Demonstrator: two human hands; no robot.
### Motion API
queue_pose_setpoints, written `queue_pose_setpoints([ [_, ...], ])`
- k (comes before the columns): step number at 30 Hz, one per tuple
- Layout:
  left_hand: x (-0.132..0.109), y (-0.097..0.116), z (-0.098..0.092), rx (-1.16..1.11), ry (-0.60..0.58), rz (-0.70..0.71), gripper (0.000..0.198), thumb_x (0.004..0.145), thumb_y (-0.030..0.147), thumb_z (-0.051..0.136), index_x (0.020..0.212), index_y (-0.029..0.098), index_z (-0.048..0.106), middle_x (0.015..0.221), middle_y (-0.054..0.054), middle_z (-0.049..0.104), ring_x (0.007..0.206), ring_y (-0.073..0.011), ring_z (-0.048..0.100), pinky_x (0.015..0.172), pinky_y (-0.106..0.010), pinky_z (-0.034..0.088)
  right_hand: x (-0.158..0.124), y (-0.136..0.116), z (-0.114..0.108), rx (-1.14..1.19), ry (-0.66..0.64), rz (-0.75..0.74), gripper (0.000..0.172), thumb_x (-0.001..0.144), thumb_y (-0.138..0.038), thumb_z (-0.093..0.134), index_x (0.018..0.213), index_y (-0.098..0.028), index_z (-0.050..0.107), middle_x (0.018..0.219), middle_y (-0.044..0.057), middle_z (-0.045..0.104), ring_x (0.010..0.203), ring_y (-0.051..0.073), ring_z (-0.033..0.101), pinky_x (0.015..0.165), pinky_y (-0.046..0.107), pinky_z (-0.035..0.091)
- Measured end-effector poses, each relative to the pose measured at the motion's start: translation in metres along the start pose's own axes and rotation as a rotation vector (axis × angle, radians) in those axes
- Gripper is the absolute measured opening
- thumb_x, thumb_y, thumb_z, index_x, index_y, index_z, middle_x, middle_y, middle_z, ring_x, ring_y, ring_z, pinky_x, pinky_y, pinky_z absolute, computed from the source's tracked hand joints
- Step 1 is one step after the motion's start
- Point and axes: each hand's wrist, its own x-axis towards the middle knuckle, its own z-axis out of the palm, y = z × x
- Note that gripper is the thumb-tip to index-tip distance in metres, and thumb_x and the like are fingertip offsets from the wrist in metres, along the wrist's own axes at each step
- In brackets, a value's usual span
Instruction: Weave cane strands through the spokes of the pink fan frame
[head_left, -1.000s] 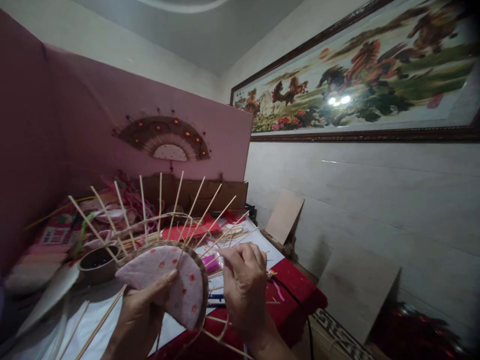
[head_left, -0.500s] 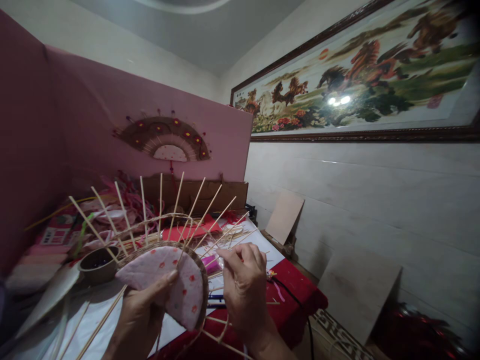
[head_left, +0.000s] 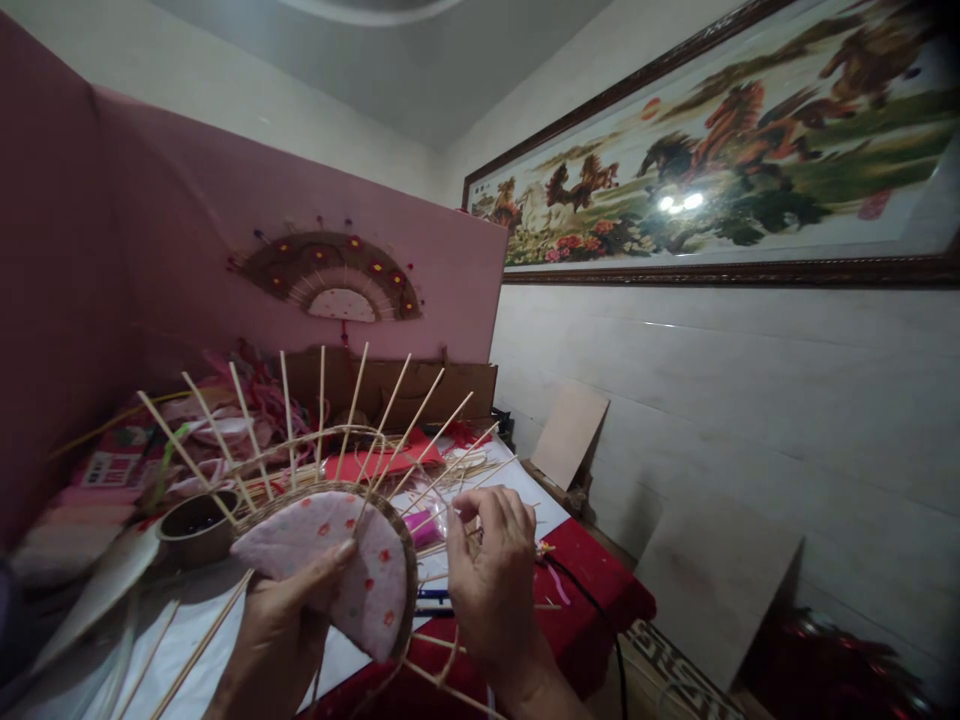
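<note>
My left hand (head_left: 289, 610) is wrapped around the lower edge of a half-round fan (head_left: 367, 600) covered in white cloth with small red prints, its thumb pressed on the cloth. Thin wooden sticks (head_left: 352, 410) spread out from the fan's rim, which is bound with brown twine (head_left: 407, 570). A loose loop of twine (head_left: 307, 437) crosses several of the sticks. Beside the fan's right-hand sticks is my right hand (head_left: 491, 560), fingers curled and thumb close to the index finger. What it pinches, if anything, is too small to make out.
A finished fan (head_left: 337, 280) with red and yellow flowers hangs on a pink board (head_left: 442, 270). A brown bowl (head_left: 196, 532) stands at the left near piled ribbons. Red paper (head_left: 390, 455), loose sticks and a black cable (head_left: 600, 605) lie on the red-covered table (head_left: 592, 570).
My right hand has shifted slightly to the right, and its thumb and index finger have moved a little. My left hand and the fan stay in place.
</note>
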Motion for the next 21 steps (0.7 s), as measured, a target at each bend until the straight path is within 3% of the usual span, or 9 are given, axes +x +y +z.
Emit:
queue_pose_setpoints([
  [4,0.0020,-0.0022,-0.0042,0.050,-0.082,0.048,0.023,0.053,0.010,0.079,0.072,0.014,0.068,0.067,-0.001,0.067,0.058,-0.0136,0.062,0.055,-0.021,0.055,-0.0002,0.0006,0.0012,-0.010,-0.007,-0.002,0.013,0.080,-0.007,0.056,0.080,-0.019,0.052,0.078,0.002,0.058,0.078,0.021,0.048,0.075,0.036,0.033],
  [10,0.0048,-0.0048,-0.0072,0.048,-0.070,0.060,0.029,0.049,0.011,0.082,0.074,0.014,0.068,0.069,-0.001,0.069,0.058,-0.0132,0.062,0.055,-0.020,0.055,-0.0007,0.0005,0.0010,-0.014,-0.012,0.017,0.010,0.082,-0.009,0.055,0.081,-0.019,0.052,0.078,0.002,0.058,0.079,0.021,0.048,0.075,0.036,0.033],
  [21,-0.0017,-0.0001,-0.0008,0.029,-0.035,0.034,0.026,0.056,0.004,0.076,0.077,0.016,0.067,0.071,0.000,0.069,0.059,-0.0123,0.063,0.055,-0.019,0.055,-0.0015,0.0004,0.0001,-0.013,-0.018,0.030,0.010,0.083,-0.011,0.056,0.081,-0.019,0.052,0.079,0.001,0.059,0.079,0.020,0.048,0.076,0.035,0.032],
])
